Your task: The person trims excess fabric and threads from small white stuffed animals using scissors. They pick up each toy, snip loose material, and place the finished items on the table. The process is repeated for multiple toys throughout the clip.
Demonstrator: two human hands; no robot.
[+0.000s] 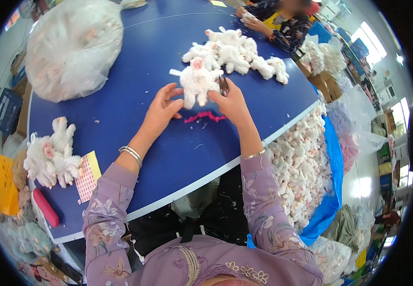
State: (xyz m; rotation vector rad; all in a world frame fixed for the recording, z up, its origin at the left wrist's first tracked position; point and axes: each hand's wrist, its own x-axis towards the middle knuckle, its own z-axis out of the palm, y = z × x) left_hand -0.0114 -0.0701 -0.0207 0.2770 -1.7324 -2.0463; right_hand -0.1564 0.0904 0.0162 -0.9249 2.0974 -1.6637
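A fluffy white plush toy animal (198, 86) with a pink face and a white tag lies on the blue table in front of me. My left hand (164, 104) is at its left side, fingers curved and apart, with nothing visible between them. In my right hand (232, 102) is a small pair of dark thread snips (223, 86), blades pointing away from me. The right thumb reaches the toy's lower right side. Just nearer to me, a crinkled bright pink strip (204, 116) lies beside bits of white fluff.
More white plush toys (232, 52) are heaped beyond, and others (51, 152) lie at left by a sticker sheet (88, 177) and a pink case (45, 208). A large filled plastic bag (75, 50) stands far left. A blue sack (332, 157) of plush pieces is right. A co-worker (282, 24) sits opposite.
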